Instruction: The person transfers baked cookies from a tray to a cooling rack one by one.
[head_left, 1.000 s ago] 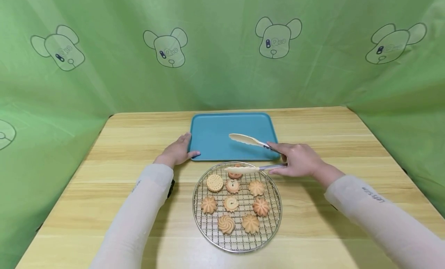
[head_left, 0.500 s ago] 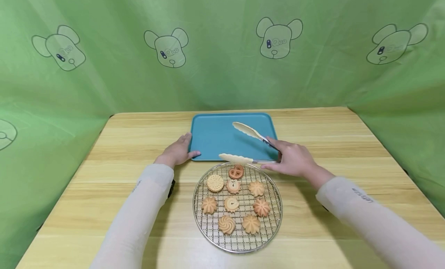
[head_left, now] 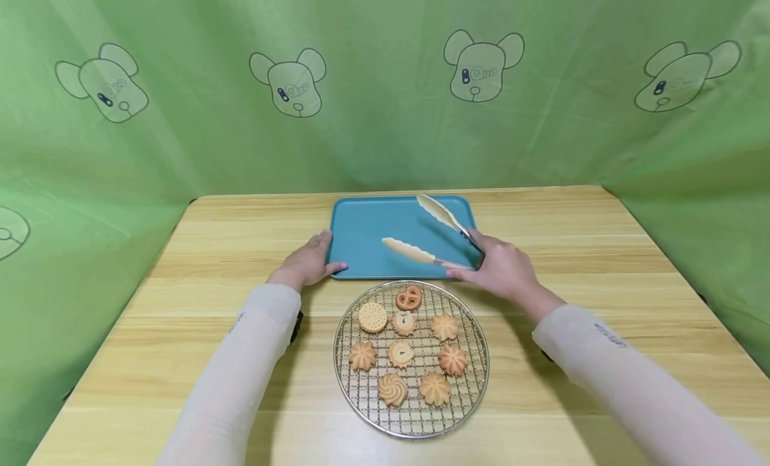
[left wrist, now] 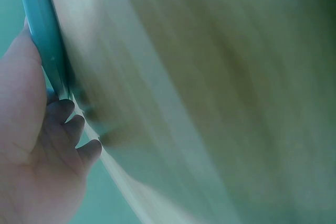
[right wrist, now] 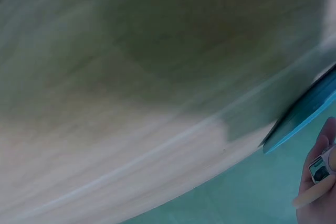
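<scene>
My left hand (head_left: 308,259) rests against the near left corner of a blue rectangular tray (head_left: 367,218), its thumb on the rim and its fingers along the side. In the left wrist view the fingers of that hand (left wrist: 37,156) look loosely extended beside the tray edge (left wrist: 44,30). A pair of tongs (head_left: 409,250) with cream scalloped tips and metal arms is gripped by my right hand (head_left: 505,269). The tongs hang spread above the tray's right half, nothing between their tips. Nearer me, several cookies lie on a round wire cooling rack (head_left: 418,422), including a pretzel-shaped cookie (head_left: 409,297).
The rack sits just in front of the tray on a wooden table (head_left: 240,218). A green curtain (head_left: 385,138) with bear-like drawings hangs behind and at both sides. Below the pretzel cookie, a round dotted cookie (head_left: 372,317) lies at the rack's far left.
My right hand has moved the tongs away from me, from above the rack's far edge to above the tray. The left hand, the tray and the cookies have stayed in place.
</scene>
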Motion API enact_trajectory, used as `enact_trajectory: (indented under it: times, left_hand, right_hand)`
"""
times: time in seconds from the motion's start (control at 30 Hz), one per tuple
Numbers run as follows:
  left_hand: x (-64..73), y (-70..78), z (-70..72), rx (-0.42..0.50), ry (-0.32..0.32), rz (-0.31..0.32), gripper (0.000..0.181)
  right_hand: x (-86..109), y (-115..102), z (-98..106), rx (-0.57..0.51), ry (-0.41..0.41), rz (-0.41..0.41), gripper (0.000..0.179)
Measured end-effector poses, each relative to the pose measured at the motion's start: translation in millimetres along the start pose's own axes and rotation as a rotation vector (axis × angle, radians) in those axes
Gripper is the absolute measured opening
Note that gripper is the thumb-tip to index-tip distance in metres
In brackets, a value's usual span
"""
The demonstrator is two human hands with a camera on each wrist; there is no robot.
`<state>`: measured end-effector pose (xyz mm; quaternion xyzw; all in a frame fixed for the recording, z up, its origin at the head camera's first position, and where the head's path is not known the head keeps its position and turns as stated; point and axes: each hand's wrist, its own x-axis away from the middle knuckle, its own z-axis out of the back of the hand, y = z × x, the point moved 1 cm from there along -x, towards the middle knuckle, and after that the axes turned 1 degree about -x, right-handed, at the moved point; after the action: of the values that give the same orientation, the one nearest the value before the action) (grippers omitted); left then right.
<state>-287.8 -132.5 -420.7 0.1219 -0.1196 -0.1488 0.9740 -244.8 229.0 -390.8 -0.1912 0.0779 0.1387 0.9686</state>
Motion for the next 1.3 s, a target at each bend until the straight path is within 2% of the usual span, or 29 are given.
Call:
enact_trajectory:
  times: [0.4,0.6,0.87,1.3]
  left_hand:
    - [0.3,0.1,0.7,0.009,-0.003,0.009,0.091]
    - [-1.3,-1.2,-0.4,0.014,-0.010,0.010,0.092]
    - [-4.3,-3.9,-2.4,0.016,-0.011,0.010,0.093]
    - [-4.2,-3.4,-1.8,0.027,-0.019,0.016,0.093]
  right_hand:
    - [-8.2,10,4,-0.026,-0.044,-0.186,0.110]
    - [-9.0,16,7,-0.040,-0.027,-0.231,0.111]
    - [-8.8,26,10,-0.068,-0.011,-0.329,0.123]
    - [-11.0,38,17,-0.065,0.029,-0.458,0.113]
